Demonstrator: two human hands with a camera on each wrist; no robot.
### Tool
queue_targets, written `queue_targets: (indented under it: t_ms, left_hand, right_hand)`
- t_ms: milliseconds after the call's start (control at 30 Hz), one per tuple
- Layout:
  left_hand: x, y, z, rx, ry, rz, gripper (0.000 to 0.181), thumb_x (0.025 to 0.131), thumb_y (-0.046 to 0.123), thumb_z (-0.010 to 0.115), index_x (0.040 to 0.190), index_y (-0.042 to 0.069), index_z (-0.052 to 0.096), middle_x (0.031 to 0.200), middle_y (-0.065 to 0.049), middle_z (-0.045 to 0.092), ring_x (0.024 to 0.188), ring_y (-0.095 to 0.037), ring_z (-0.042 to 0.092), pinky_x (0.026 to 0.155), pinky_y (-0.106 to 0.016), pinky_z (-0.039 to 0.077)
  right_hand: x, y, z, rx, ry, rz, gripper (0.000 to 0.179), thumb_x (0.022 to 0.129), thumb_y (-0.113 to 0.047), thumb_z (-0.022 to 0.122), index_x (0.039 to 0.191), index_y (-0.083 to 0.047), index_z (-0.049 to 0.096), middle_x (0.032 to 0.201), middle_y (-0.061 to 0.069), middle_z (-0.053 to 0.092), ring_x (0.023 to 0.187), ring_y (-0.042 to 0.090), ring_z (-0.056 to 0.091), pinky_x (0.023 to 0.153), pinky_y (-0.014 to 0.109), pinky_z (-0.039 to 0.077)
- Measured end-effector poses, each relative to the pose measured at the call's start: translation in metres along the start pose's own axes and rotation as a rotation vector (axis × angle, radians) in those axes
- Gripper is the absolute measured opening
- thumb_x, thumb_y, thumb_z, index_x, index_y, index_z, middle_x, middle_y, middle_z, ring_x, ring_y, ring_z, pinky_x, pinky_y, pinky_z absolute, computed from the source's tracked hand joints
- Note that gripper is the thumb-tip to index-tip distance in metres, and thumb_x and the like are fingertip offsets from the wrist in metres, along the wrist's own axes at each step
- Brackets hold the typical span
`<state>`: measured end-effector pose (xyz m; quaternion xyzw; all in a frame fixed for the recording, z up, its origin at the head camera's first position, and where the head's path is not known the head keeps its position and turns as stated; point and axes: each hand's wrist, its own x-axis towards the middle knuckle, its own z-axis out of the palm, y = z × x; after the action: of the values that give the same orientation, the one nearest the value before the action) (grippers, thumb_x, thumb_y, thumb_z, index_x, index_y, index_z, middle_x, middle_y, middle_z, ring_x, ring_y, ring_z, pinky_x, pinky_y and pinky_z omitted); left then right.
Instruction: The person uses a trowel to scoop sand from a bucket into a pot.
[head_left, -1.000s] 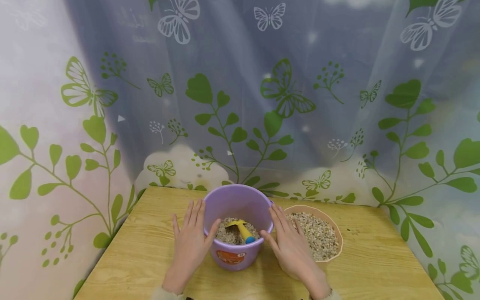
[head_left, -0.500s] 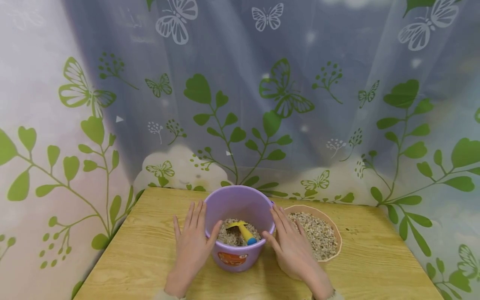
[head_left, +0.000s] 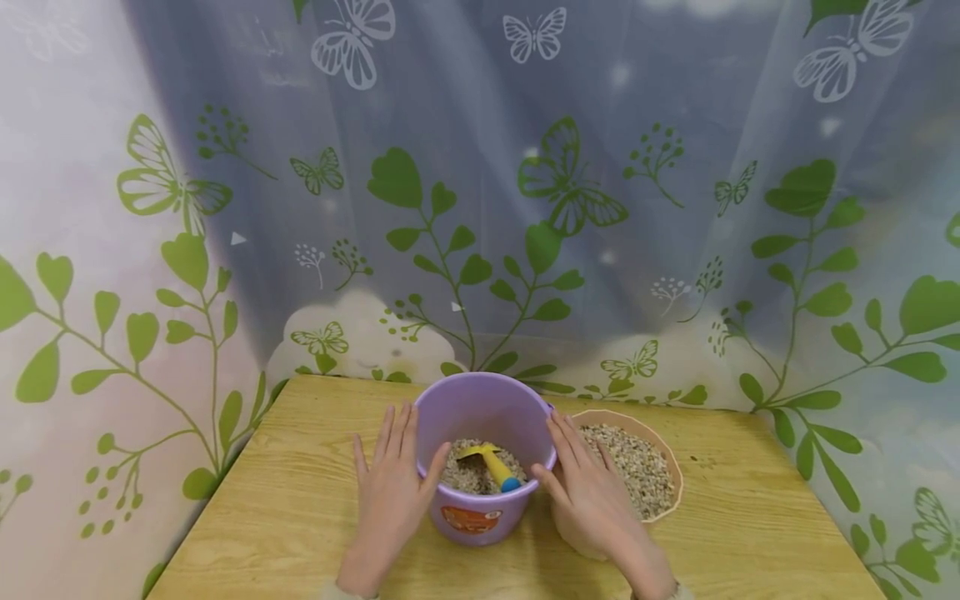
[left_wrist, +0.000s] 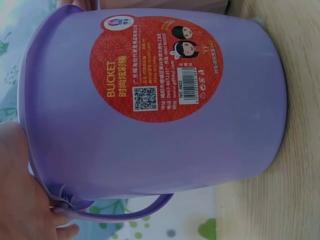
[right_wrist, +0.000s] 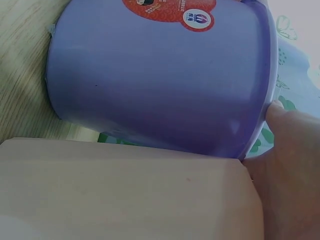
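A purple bucket (head_left: 472, 521) with a red label (head_left: 470, 520) stands upright on the table. Inside it lies small gravel-like grain (head_left: 465, 477), and on that rests a small toy tool (head_left: 495, 468) with a yellow shaft and blue end. My left hand (head_left: 393, 492) rests against the bucket's left side, fingers straight, thumb at the rim. On the opposite side my right hand (head_left: 588, 492) touches the rim likewise, fingers extended. The left wrist view shows the bucket's purple handle (left_wrist: 130, 216) hanging down beside the left fingers.
Right of the bucket, partly behind my right hand, stands a peach basin (head_left: 678, 492) full of similar grain (head_left: 637, 467). The wooden table (head_left: 750, 517) meets a curtain (head_left: 480, 208) printed with leaves and butterflies at its back edge.
The bucket has shifted slightly to the right and a little nearer to me, both hands moving along with it. The basin stays about where it was.
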<state>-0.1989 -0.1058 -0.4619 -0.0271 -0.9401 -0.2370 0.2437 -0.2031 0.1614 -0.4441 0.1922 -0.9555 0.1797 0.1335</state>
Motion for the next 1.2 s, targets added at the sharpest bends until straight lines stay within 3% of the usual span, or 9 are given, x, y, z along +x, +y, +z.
queue_targets:
  t_ms: [500,733,933,1067,1200]
  left_hand:
    - [-0.001,0.001,0.001,-0.018,0.004,-0.020,0.074,0.102,0.056,0.047,0.155,0.005,0.038,0.161,-0.012,0.033,0.151,-0.033,0.026,0.117,-0.068,0.003]
    - [-0.002,0.001,0.002,-0.023,0.001,-0.014,0.075,0.102,0.057,0.047,0.155,0.004,0.038,0.162,-0.012,0.033,0.152,-0.033,0.025,0.117,-0.069,0.003]
    - [-0.003,0.002,0.003,-0.024,-0.009,-0.014,0.074,0.102,0.056,0.048,0.155,0.005,0.037,0.162,-0.011,0.033,0.151,-0.032,0.026,0.117,-0.068,0.003]
    - [-0.001,0.002,-0.001,0.001,-0.006,0.010,0.074,0.102,0.055,0.049,0.153,0.003,0.040,0.160,-0.013,0.036,0.151,-0.033,0.027,0.116,-0.070,0.005]
    - [0.005,0.004,-0.010,0.066,0.011,0.078,0.073,0.099,0.052,0.055,0.147,-0.003,0.047,0.153,-0.019,0.045,0.148,-0.036,0.033,0.114,-0.072,0.011]
  right_hand:
    - [0.001,0.004,0.001,-0.020,0.028,-0.044,0.068,0.106,-0.047,0.047,0.160,-0.010,0.029,0.167,0.004,0.021,0.150,0.031,0.030,0.113,0.066,0.027]
    - [0.002,0.008,0.001,-0.147,0.079,-0.146,0.073,0.101,-0.046,0.056,0.157,-0.006,0.033,0.164,0.010,0.030,0.149,0.030,0.031,0.113,0.063,0.029]
    - [0.001,0.006,0.001,-0.184,0.083,-0.187,0.074,0.102,-0.053,0.050,0.156,-0.004,0.036,0.162,0.012,0.034,0.148,0.029,0.033,0.114,0.061,0.028]
    - [0.001,0.005,0.001,-0.182,0.061,-0.171,0.074,0.102,-0.052,0.051,0.156,-0.004,0.035,0.162,0.012,0.034,0.149,0.029,0.032,0.116,0.060,0.027]
    - [0.002,0.005,0.001,-0.178,0.049,-0.163,0.074,0.103,-0.053,0.049,0.157,-0.005,0.033,0.163,0.012,0.032,0.150,0.028,0.030,0.116,0.059,0.026]
